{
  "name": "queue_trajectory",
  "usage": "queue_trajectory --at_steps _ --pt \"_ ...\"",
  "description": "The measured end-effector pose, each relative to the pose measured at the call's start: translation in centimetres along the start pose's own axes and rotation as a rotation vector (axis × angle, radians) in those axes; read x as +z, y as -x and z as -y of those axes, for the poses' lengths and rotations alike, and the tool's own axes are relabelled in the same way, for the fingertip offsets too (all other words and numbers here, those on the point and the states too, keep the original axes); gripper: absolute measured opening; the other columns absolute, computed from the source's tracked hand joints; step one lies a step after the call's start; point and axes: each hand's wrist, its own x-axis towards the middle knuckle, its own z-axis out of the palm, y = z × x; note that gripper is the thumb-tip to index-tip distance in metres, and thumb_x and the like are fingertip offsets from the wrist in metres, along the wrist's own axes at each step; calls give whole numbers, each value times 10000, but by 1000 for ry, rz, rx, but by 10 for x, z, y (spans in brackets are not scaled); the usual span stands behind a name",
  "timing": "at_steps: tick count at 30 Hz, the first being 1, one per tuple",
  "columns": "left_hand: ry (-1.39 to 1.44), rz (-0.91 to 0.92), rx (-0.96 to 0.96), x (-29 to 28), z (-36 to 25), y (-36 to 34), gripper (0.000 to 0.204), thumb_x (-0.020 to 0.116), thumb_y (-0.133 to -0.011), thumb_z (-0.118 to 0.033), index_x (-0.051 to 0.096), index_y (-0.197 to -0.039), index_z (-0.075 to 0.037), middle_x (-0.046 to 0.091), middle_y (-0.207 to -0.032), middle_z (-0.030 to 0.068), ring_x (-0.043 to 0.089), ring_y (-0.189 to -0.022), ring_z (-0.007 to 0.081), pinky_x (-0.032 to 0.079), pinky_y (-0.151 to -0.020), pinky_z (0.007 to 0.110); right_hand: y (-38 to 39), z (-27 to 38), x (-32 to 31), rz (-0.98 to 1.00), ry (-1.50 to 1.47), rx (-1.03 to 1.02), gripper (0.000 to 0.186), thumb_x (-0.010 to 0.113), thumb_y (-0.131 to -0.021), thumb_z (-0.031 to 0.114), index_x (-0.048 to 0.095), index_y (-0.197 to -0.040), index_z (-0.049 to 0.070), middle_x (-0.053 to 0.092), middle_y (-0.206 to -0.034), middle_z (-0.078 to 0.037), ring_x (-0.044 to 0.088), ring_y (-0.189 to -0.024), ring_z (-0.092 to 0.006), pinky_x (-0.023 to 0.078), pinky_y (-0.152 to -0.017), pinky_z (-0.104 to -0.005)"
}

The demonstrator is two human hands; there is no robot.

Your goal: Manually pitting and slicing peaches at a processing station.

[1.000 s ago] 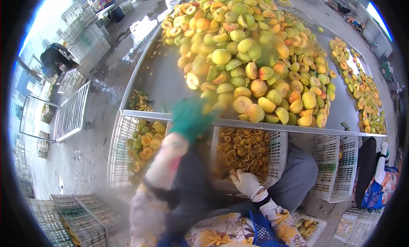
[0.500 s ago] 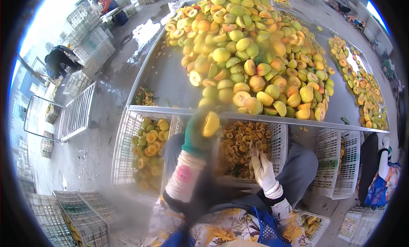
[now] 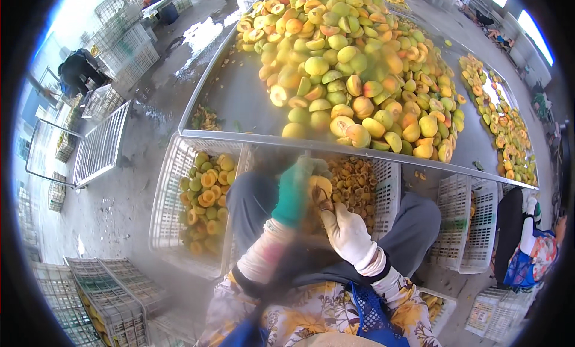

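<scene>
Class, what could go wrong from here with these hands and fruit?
What looks like a small tool in the right hand might slip off the fruit half and jab the left hand. The fruit half might drop into the crate below, among the brownish pieces. Heaped fruit near the tray's front rim could roll over.

The metal table [image 3: 236, 110] here, edged by a raised rim [image 3: 239, 137], supports a central heap of green-to-orange fruit [image 3: 353, 77], much of it halved, a separate fruit band [image 3: 509, 134] along the right side, and scraps [image 3: 205, 119] at the near left corner. The grey floor [image 3: 120, 233] carries a slatted cart [image 3: 103, 146] over to the left, stacked crates [image 3: 126, 59] behind it, more crates [image 3: 117, 296] nearer, and a bright, wet-looking patch [image 3: 202, 40] alongside the table.
</scene>
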Motion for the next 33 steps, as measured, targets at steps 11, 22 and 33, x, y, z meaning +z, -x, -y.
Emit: queue_trajectory --at_steps 11,22,33 --pt "-472 44 42 -15 5 -7 390 436 -983 -326 619 -852 -7 631 -761 75 611 -775 154 480 -737 272 -10 -20 15 103 -171 -20 213 525 -948 199 532 -849 10 521 -565 -236 572 -536 -417 413 -452 -429" --pt "-203 -272 371 -38 85 4 325 434 -1006 -267 584 -1127 -6 627 -989 66 569 -914 139 474 -816 287 -10 -38 53 43 -204 -31 326 487 -982 295 523 -861 -6 522 -562 -142 549 -512 -274 406 -457 -384" --pt "-194 -313 118 -25 99 -15 248 630 -918 -245 679 -876 -6 606 -661 3 515 -606 69 437 -560 251 11 -76 76 98 -251 170 367 412 -1022 297 556 -914 -23 580 -687 -83 551 -588 -180 443 -540 -347"
